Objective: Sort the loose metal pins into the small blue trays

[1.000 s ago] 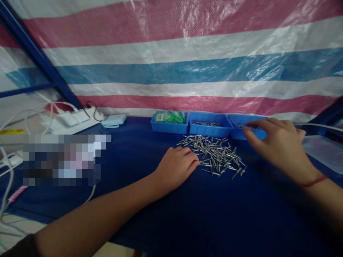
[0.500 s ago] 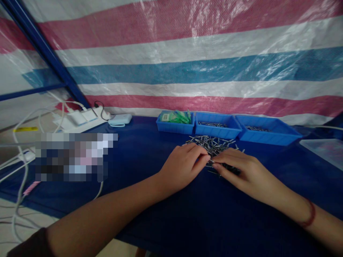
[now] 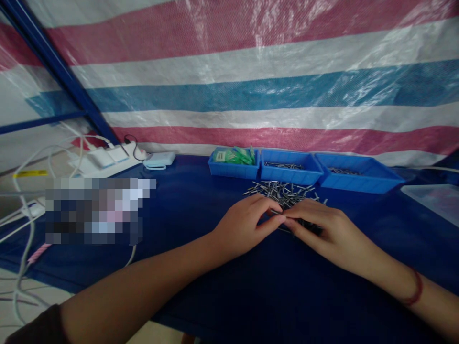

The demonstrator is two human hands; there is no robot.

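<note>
A heap of thin metal pins (image 3: 283, 190), rivet-like in shape, lies on the dark blue tabletop just beyond my hands. My left hand (image 3: 247, 222) is bent in a pinch at the near edge of the heap, with a slim metal pin (image 3: 275, 211) showing by its forefinger and thumb. From the other side my right hand (image 3: 322, 229) meets it, thumb and forefinger closed together at the left fingertips. What lies between the right fingertips is too small and covered to make out. Part of the heap is hidden behind the right hand.
Behind the heap stand a blue bin with green packets (image 3: 234, 155) and two blue bins (image 3: 292, 177) (image 3: 362, 182) holding similar pins. A clear plastic lid or box (image 3: 433, 198) lies right. Left are a power strip (image 3: 107, 160), cables, a light blue device (image 3: 159, 160) and a blurred-out patch.
My left thumb and forefinger have parted slightly, and a pin now shows between them. The right hand has barely moved. The heap looks the same.
</note>
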